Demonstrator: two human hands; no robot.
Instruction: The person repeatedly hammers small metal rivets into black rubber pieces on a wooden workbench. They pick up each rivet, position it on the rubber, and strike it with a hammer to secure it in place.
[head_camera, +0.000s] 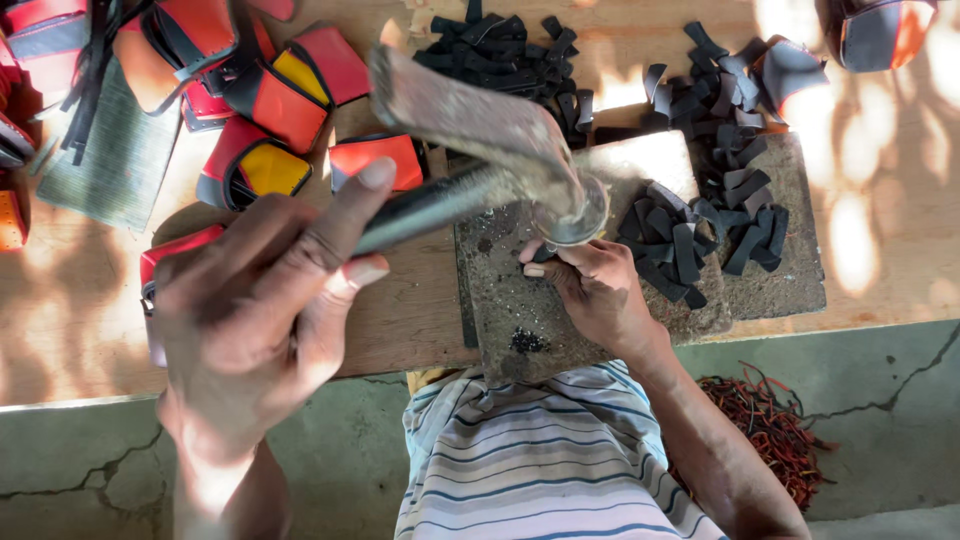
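Observation:
My left hand (255, 320) is wrapped around the dark handle of a heavy metal hammer (480, 120), thumb lying along the handle. The hammer's round face hangs just above my right hand (595, 290). That hand pinches a small black strip piece (541, 255) against a rough grey stone slab (500, 310). A pile of cut black strips (680, 245) lies on the slab just to the right of my right hand.
The slab rests on a wooden board (410, 310). More black strips lie heaped at the top middle (500, 50) and top right (720, 110). Red, orange and yellow sewn pieces (270, 100) crowd the upper left. A tangle of reddish cord (775, 430) lies on the cracked concrete floor.

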